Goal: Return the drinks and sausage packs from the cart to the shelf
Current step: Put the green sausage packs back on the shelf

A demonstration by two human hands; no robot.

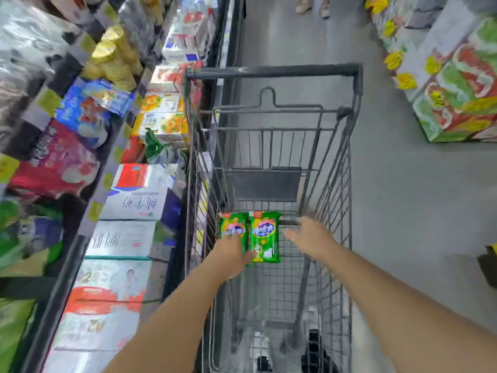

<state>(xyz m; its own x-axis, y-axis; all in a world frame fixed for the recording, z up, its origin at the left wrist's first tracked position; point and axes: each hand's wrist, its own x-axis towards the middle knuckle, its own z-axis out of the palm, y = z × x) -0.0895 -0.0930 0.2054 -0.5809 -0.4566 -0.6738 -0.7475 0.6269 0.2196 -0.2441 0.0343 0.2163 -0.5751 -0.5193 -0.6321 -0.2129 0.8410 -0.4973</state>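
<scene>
Green sausage packs | side by side | long axes along cart

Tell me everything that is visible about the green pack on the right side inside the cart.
The right green pack is a glossy plastic bag, green with a red strip at its top, a blue and red logo in the middle and yellow print below. It lies flat on the wire floor of the cart, lengthwise, close beside a second green pack. The left hand overlaps its lower left edge; the right hand is spread open to its right, apart from it.
</scene>
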